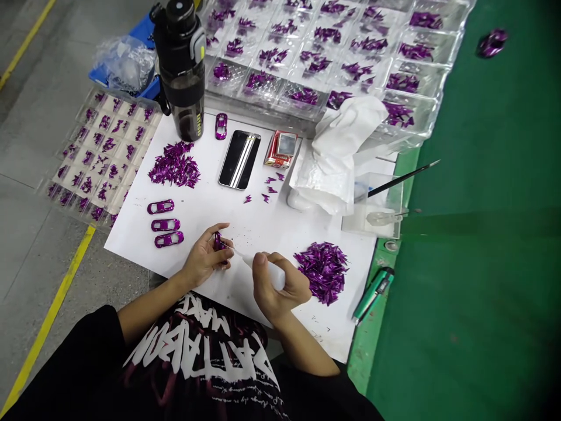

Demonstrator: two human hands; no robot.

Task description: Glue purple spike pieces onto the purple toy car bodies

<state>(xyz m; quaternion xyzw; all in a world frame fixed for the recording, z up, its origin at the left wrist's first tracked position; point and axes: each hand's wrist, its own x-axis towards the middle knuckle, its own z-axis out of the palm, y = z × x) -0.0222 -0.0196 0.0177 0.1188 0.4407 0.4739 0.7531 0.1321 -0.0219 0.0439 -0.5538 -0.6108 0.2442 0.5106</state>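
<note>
My left hand [205, 257] grips a purple toy car body [218, 240] between thumb and fingers, partly hiding it. Wrapped in my right hand [280, 286] is a white squeeze bottle [275, 275], its thin nozzle pointing at the car body and seeming to reach it. Three more purple car bodies [165, 224] lie in a column left of my left hand. Close to my right hand is a heap of small pointed purple parts [324, 272]; another heap of purple parts [175, 166] lies farther off on the left. Several loose purple pieces [267, 190] are scattered beyond my hands.
A dark drink bottle [182, 88] stands at the back left, near a phone [239, 159] and a red box [280, 149]. White tissue [328, 169] and a clear container [377, 204] are at the right. A green cutter [374, 295] lies on the green edge. Compartment trays [302, 82] hold purple parts.
</note>
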